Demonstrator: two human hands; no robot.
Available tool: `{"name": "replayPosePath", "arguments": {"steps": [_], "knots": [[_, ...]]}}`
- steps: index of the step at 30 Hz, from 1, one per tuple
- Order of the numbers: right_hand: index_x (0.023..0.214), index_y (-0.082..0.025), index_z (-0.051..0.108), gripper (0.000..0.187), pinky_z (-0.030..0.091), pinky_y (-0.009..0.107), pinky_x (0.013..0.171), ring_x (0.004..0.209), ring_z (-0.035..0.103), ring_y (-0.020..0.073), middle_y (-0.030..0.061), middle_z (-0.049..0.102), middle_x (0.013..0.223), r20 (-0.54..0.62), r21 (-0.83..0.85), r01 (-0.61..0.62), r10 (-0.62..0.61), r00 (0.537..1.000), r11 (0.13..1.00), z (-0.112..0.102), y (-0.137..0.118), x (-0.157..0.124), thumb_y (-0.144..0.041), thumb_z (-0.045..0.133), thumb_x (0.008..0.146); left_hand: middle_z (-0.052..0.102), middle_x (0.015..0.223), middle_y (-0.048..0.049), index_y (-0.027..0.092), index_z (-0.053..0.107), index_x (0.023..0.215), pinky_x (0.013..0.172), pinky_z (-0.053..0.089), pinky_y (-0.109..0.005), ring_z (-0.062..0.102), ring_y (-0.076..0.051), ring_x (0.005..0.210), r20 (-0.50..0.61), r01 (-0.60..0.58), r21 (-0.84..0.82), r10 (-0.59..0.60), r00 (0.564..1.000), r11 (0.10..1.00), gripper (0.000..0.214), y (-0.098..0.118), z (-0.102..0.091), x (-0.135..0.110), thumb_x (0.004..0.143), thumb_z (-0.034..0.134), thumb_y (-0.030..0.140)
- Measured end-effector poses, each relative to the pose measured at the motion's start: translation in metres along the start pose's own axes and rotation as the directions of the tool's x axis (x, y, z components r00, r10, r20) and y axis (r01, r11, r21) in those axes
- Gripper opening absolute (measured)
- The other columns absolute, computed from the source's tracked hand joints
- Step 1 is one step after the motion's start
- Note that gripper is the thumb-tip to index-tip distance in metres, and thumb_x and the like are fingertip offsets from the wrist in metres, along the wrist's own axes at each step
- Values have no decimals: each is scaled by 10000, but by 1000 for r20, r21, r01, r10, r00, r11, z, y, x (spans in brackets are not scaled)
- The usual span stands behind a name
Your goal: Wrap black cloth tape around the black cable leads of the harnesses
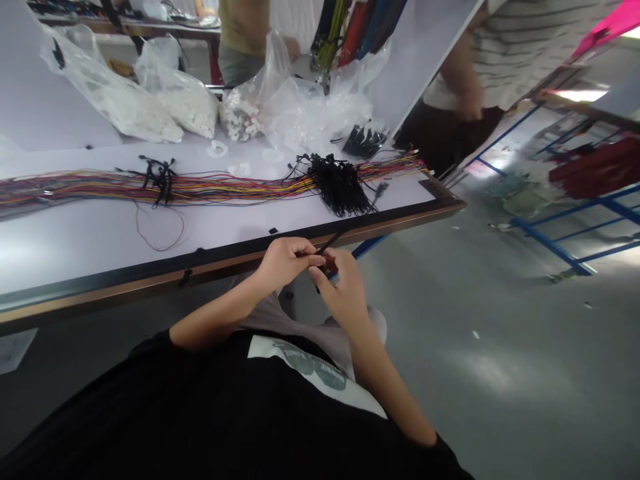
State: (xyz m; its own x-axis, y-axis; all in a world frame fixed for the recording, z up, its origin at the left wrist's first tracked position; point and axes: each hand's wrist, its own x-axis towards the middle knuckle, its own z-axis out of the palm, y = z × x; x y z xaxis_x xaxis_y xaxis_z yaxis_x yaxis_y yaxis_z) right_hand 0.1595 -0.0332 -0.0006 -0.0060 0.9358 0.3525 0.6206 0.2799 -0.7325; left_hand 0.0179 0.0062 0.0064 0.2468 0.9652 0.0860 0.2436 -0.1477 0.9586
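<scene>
Just in front of the table's edge, my left hand point(286, 264) and my right hand point(346, 283) meet, fingertips pinched together. Between them is a thin black cable point(331, 240), which slants up and right toward the edge. Its lower end is partly hidden by my fingers. Beyond my hands, a pile of black cable ends with small connectors point(343, 187) lies on top of a long bundle of coloured wires point(235, 189). Farther left, a smaller black cluster point(159, 179) rests on the same bundle.
Several clear plastic bags of small white parts point(193, 107) line the back of the white table point(100, 247). A loose thin red wire point(161, 249) curls at left. Another person point(467, 80) stands at right, near a blue metal rack point(550, 250). Someone else point(245, 33) is behind the table.
</scene>
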Motion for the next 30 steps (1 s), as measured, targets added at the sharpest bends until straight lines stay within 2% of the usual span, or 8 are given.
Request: {"name": "replayPosePath", "arguments": {"steps": [4, 8, 11, 14, 16, 20, 25, 30], "knots": [[1050, -234, 582, 270, 443, 377, 758, 891, 596, 229, 83, 665, 978, 72, -192, 138, -126, 989, 972, -4, -6, -3, -348, 429, 858, 512, 521, 46, 139, 568, 593, 513, 367, -201, 437, -62, 501, 7, 103, -292, -105, 994, 951, 193, 5, 1, -1, 655, 652, 302], [1142, -258, 574, 333, 427, 362, 760, 930, 630, 226, 60, 698, 1049, 117, -292, 152, -123, 985, 944, -9, -6, -1, -324, 368, 890, 472, 483, 46, 144, 523, 555, 493, 370, -205, 420, -57, 463, 50, 130, -431, -120, 991, 893, 273, 6, 2, -1, 636, 654, 369], [1136, -256, 592, 335, 430, 378, 783, 910, 649, 226, 53, 706, 1061, 150, -321, 135, -90, 985, 937, -12, -2, 3, -301, 393, 870, 480, 494, 38, 142, 533, 576, 500, 364, -210, 432, -66, 471, 83, 112, -386, -86, 993, 916, 287, 3, 1, -2, 679, 620, 395], [1129, -252, 600, 339, 450, 381, 799, 917, 655, 231, 46, 704, 1077, 203, -281, 146, -90, 975, 949, -14, 1, 8, -267, 438, 832, 490, 535, 34, 145, 542, 597, 538, 352, -208, 451, -79, 531, 38, -20, -144, 26, 999, 989, 270, -2, -1, -3, 766, 552, 355], [1139, -264, 594, 353, 468, 371, 775, 903, 660, 229, 32, 710, 1064, 214, -263, 143, -86, 973, 954, -15, 2, 9, -259, 457, 814, 505, 567, 33, 152, 544, 611, 558, 343, -208, 458, -86, 568, 8, -103, 41, 103, 995, 994, 258, -6, -3, -3, 806, 507, 317], [1121, -252, 612, 347, 471, 365, 717, 772, 667, 228, 35, 739, 937, 221, -352, 128, -51, 974, 927, -12, -1, 8, -279, 471, 805, 551, 622, 25, 163, 539, 642, 573, 354, -214, 493, -102, 603, 24, -98, 207, 95, 995, 973, 206, -9, -3, -4, 811, 482, 266], [1072, -266, 652, 324, 447, 361, 718, 632, 637, 201, 29, 751, 838, 279, -509, 174, -30, 960, 843, -8, -4, 10, -278, 453, 817, 534, 566, 39, 160, 519, 675, 539, 403, -208, 510, -88, 515, 108, 70, -15, -68, 992, 997, 156, -6, 0, -5, 802, 471, 238], [992, -286, 689, 288, 448, 357, 741, 648, 641, 194, 10, 753, 801, 291, -516, 151, 7, 957, 843, -10, -1, 13, -267, 465, 811, 566, 600, 41, 140, 527, 773, 579, 431, -210, 523, -69, 528, 226, 181, -239, -127, 966, 954, 58, -5, 0, -6, 738, 560, 174]]}}
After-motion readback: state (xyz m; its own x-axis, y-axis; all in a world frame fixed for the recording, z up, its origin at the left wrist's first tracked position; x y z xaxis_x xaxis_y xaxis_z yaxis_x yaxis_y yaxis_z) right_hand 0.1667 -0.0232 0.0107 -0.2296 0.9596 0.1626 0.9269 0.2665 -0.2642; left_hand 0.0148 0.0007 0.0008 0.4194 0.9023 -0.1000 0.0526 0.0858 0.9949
